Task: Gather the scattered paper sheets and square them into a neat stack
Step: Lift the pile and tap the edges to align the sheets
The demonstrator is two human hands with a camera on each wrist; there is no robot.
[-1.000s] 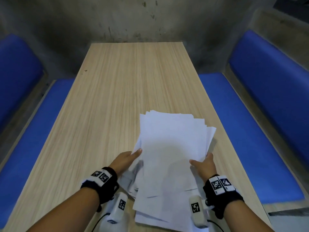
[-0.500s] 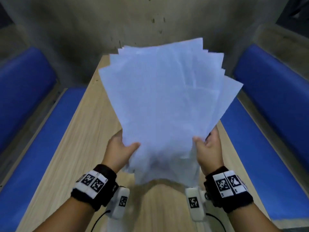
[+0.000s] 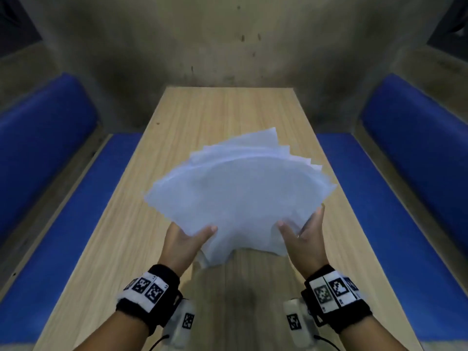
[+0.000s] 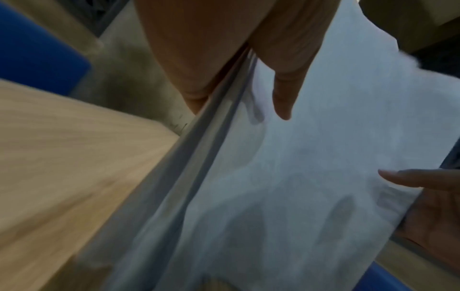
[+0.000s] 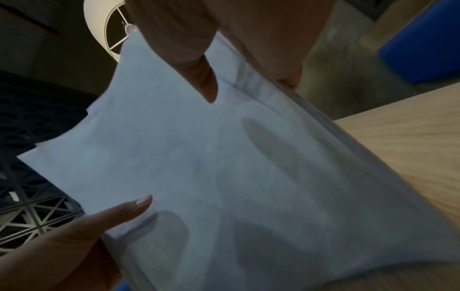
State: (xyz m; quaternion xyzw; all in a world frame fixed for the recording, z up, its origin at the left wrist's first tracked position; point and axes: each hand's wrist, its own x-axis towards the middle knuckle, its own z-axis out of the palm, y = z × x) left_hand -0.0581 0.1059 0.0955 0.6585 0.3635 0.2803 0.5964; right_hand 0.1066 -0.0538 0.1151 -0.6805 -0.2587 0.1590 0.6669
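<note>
A fanned bundle of white paper sheets (image 3: 238, 188) hangs in the air over the wooden table (image 3: 121, 236), its far edges splayed and uneven. My left hand (image 3: 187, 239) pinches the bundle's near left side, thumb on top and fingers underneath. My right hand (image 3: 304, 231) pinches the near right side the same way. In the left wrist view the sheets (image 4: 311, 177) fill the right half, with my left thumb (image 4: 283, 98) on them. The right wrist view shows the sheets (image 5: 224, 167) under my right thumb (image 5: 206, 84), finger shadows showing through the paper.
Blue padded benches (image 3: 83, 198) (image 3: 379, 198) run along both long sides of the table, with blue backrests behind them. A grey concrete wall (image 3: 228, 46) closes the far end. Bare tabletop shows beyond and around the sheets.
The sheets were lifted off the table and raised upright in front of my view, and now they have tipped forward and come down lower over the table, both hands still holding them.
</note>
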